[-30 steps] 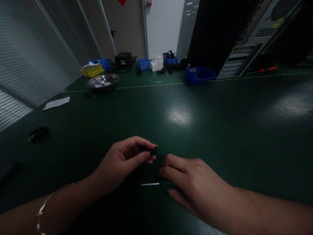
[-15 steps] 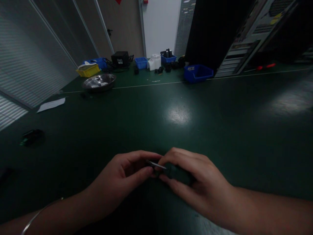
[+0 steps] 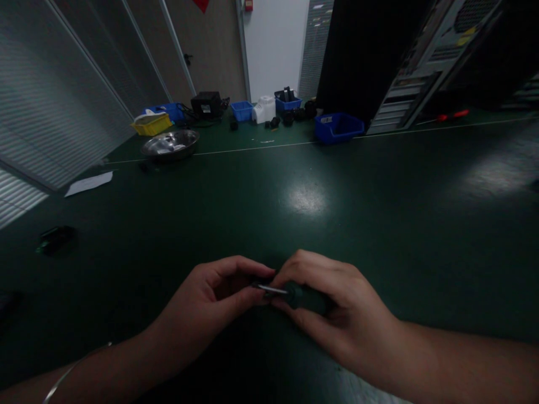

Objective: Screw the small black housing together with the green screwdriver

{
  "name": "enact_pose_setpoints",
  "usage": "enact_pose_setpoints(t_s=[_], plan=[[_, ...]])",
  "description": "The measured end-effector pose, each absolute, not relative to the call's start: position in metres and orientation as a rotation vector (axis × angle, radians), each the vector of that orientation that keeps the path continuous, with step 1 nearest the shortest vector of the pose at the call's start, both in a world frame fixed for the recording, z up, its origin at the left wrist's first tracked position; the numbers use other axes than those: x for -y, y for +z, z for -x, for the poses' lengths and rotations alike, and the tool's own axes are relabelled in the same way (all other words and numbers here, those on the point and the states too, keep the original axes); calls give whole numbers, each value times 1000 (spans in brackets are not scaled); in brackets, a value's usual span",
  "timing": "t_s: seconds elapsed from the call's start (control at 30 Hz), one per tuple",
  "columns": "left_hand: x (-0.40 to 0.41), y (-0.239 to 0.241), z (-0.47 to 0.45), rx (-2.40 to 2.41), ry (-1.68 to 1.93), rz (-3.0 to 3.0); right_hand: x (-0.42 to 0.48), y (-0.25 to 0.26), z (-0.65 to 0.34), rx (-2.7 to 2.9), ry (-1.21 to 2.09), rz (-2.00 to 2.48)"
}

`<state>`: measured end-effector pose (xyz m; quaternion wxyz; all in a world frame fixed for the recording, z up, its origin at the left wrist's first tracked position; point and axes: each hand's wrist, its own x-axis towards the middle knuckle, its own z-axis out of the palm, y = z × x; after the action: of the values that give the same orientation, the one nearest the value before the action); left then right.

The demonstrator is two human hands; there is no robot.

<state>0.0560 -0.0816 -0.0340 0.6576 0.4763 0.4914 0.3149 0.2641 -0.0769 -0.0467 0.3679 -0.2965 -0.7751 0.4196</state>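
Low over the dark green table [image 3: 337,224], my two hands meet near the front edge. My right hand [image 3: 332,308] grips a screwdriver [image 3: 295,293] by its dark handle, the thin metal shaft pointing left. My left hand [image 3: 214,300] pinches a small black part between thumb and fingers; the part is almost fully hidden by them. The shaft tip reaches into my left hand's fingers, at the part. A thin bracelet [image 3: 67,373] circles my left wrist.
At the far side stand a steel bowl [image 3: 169,144], a yellow bin [image 3: 152,124], blue bins [image 3: 337,127], a black box [image 3: 205,103] and a white device [image 3: 264,108]. A paper sheet [image 3: 88,183] and a small dark object [image 3: 54,238] lie left. A red-handled tool [image 3: 450,116] lies far right.
My right hand lifted the screwdriver off the table and brought its tip up to the part in my left hand. My left hand dropped slightly toward me. Little moved in the last half second.
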Motion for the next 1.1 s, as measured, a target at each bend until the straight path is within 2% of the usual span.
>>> enact_pose_setpoints(t_s=[0.33, 1.1], plan=[[81, -37, -55, -1119, 708, -1096, 75, -47, -265, 1987, 1073, 753], [84, -37, -60, -1116, 779, -1188, 76, -49, -258, 1850, 1102, 1030]])
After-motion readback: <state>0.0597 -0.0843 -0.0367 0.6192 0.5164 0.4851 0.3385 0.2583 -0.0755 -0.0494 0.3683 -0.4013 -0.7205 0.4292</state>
